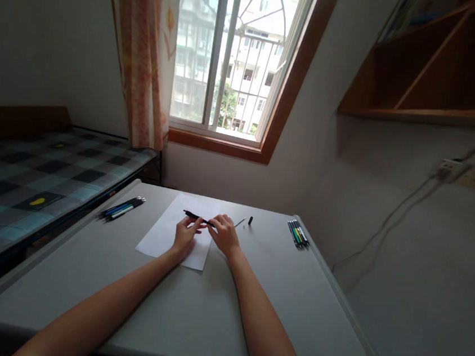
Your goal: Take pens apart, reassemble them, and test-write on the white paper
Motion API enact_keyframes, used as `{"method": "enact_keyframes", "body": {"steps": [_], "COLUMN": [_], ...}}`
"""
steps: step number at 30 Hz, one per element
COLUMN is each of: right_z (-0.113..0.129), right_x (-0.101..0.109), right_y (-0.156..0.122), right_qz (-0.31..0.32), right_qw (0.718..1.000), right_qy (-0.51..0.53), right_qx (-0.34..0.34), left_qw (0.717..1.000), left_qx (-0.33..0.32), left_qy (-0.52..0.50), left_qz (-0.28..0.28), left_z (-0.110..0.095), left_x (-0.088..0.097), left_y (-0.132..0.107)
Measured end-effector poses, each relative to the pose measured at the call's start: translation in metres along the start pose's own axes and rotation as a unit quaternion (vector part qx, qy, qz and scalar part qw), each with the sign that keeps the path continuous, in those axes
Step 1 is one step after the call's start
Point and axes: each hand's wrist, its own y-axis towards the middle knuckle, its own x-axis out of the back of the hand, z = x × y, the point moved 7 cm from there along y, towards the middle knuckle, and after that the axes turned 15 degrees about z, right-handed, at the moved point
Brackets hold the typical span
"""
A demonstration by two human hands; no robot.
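Grey table (189, 314) stands in a small room, below a barred window (233, 58) with a patterned curtain (143, 60) at its left side. On the left of the table is a bed (30, 173) with a checked cover, and a wooden shelf (435, 68) hangs on the wall at the far right. A white sheet of paper (159, 237) lies on the far middle part of the table. Both hands are above the far edge of this sheet, close together. The left hand (184, 233) has its fingers closed around a black pen (194, 216), which points to the far left over the paper. The right hand (223, 234) has curled fingers, and its fingertips pinch the right end of the same pen. Just right of the right hand lie a thin dark stick (240, 222) and a small black cap (250, 221), apart from each other. One group of pens (123, 208) lies near the far left edge of the table, and another bundle of pens (298, 233) near the far right edge.
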Motion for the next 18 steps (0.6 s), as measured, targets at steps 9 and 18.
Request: {"method": "enact_keyframes", "body": {"steps": [9, 18], "right_z": [-0.071, -0.154], "right_x": [0.04, 0.045], "right_y": [-0.035, -0.096], "right_qz": [-0.169, -0.183], "right_qw": [0.97, 0.877], "right_qy": [0.038, 0.012], "right_qx": [-0.168, -0.445], "left_qw": [0.929, 0.78], "left_qx": [-0.078, -0.098], "left_qy": [0.327, 0.569], "left_qz": [0.153, 0.242], "left_z": [-0.022, -0.02], "left_x": [-0.032, -0.055], "left_y": [-0.014, -0.031]}}
